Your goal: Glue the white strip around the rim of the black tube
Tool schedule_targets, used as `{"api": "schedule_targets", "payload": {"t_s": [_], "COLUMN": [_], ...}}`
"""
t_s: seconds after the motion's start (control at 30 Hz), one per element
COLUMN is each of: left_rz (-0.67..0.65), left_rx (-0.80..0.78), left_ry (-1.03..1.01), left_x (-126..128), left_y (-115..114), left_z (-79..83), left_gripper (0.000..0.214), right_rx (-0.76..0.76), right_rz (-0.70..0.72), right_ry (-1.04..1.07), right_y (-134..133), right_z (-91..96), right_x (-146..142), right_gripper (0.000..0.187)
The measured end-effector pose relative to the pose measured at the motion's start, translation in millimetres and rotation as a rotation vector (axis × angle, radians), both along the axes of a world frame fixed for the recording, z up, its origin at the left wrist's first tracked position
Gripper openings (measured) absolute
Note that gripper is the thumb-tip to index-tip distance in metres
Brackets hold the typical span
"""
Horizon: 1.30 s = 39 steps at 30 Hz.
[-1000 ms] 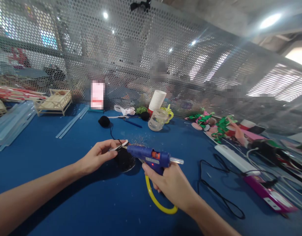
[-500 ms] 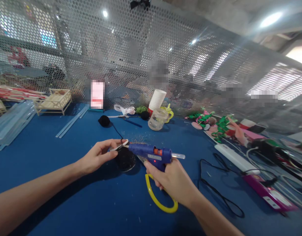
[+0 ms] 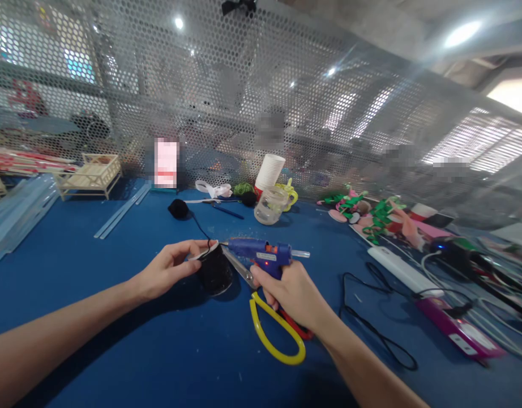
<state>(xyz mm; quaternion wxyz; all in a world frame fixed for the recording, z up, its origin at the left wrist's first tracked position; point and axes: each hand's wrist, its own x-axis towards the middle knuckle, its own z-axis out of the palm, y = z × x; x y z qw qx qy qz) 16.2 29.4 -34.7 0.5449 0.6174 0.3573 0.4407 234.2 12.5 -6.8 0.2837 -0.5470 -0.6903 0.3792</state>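
Fingertips of my left hand (image 3: 167,272) are closed in a pinch on a thin white strip (image 3: 202,254), held just over a dark round piece (image 3: 216,273) on the blue table (image 3: 116,294). My right hand (image 3: 292,294) is wrapped tight around the grip of the blue hot glue gun (image 3: 261,250), its nozzle at the strip's end. The strip looks light and floppy, so I judge it best pinched near that end yet clear of the hot tip, while the gun seems light, stiff plastic, safe only by its handle; yellow-handled scissors (image 3: 256,323) lie beneath my right hand.
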Motion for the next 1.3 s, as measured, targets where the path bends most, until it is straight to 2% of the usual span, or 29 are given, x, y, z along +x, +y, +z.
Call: {"api": "schedule_targets", "payload": {"t_s": [0.1,0.17,0.27,0.37,0.6,0.73,0.83,0.9,0.97,1.07,1.2,1.3], "left_rz": [-0.008,-0.013,-0.021,-0.035,-0.091,-0.106,-0.112,-0.133,-0.150,-0.149,-0.111,-0.116], "left_rx": [0.007,0.015,0.032,0.057,0.208,0.361,0.458,0.520,0.587,0.672,0.686,0.653], "left_ry": [-0.009,-0.004,0.019,0.042,0.123,0.249,0.354,0.407,0.446,0.479,0.494,0.457], "left_x": [-0.7,-1.3,-1.6,-1.2,-0.3,0.7,2.1,3.3,4.5,6.2,7.3,7.3], "left_y": [0.6,0.8,0.5,-0.7,-4.9,-7.5,-10.8,-13.1,-15.1,-16.9,-17.9,-17.7], "left_z": [-2.0,-2.9,-2.9,-1.8,-2.4,-0.1,4.0,6.6,8.7,11.2,12.2,10.9], "left_gripper": [0.022,0.022,0.022,0.023,0.016,0.011,0.011,0.011,0.011,0.012,0.012,0.013], "right_rx": [-0.017,-0.027,0.020,0.066,0.056,0.246,0.364,0.382,0.424,0.455,0.331,0.128], "right_rz": [0.025,0.001,-0.166,-0.291,-0.318,-0.337,-0.240,-0.087,0.148,0.266,0.344,0.357], "right_ry": [0.075,0.163,0.238,0.182,-0.045,-0.123,-0.101,-0.054,0.006,-0.057,-0.082,0.106], "right_y": [3.7,10.6,27.4,45.3,64.6,60.5,47.3,36.3,27.1,21.2,24.3,26.6], "right_z": [-2.0,-5.4,-14.2,-25.5,-45.7,-39.4,-23.4,-10.6,0.8,10.9,12.1,10.1], "right_x": [2.2,6.0,15.3,25.5,35.4,32.7,20.4,7.3,-7.7,-28.9,-46.7,-48.9], "right_gripper": [0.034,0.029,0.020,0.022,0.031,0.025,0.015,0.024,0.033,0.039,0.037,0.023]}}
